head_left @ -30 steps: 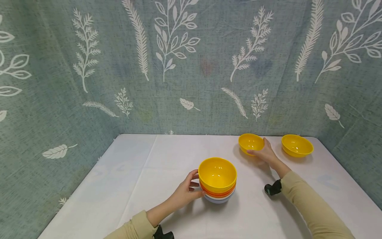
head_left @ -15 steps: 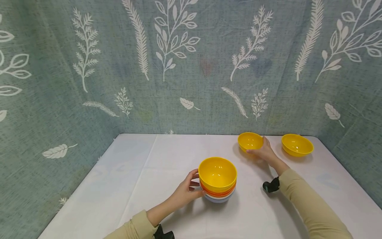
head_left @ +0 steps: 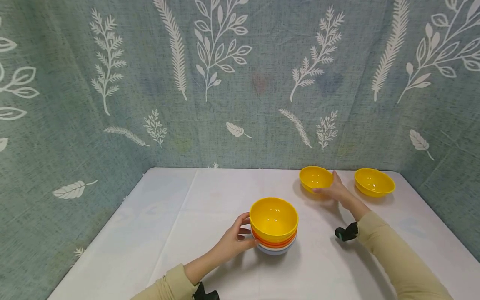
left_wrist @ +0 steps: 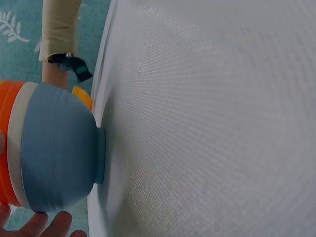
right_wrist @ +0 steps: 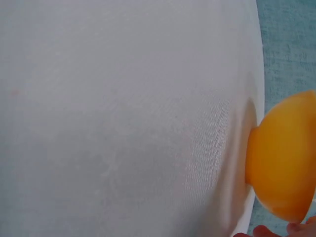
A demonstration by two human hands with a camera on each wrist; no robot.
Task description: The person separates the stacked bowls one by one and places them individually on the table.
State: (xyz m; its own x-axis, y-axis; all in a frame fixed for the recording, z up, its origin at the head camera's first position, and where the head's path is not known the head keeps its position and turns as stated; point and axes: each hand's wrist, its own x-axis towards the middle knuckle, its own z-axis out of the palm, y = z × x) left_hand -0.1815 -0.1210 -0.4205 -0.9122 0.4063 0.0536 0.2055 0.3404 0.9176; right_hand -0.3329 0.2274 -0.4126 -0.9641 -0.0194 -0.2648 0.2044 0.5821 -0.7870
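In the head view a stack of nested bowls stands at mid-table, its top a deep yellow bowl point(head_left: 273, 218). Below that show orange bowls point(head_left: 276, 244); the left wrist view has a white bowl point(left_wrist: 18, 143) and a blue-grey bowl point(left_wrist: 59, 148) at the bottom. My left hand point(head_left: 233, 241) holds the stack's left side, thumb in front and fingers curled round behind. Farther back on the right, my right hand point(head_left: 338, 192) grips a smaller yellow bowl point(head_left: 314, 178) by its right side. That bowl's foot is close against the cloth in the right wrist view.
Another yellow bowl point(head_left: 374, 182) sits to the right of my right hand, near the back right corner. A white cloth point(head_left: 210, 196) covers the table. Behind its back edge hangs a green curtain point(head_left: 232, 104) with white leaf prints, continuing along both sides.
My right forearm has shifted slightly to the right, its hand still at the smaller yellow bowl. The left hand and the stack stay where they were.
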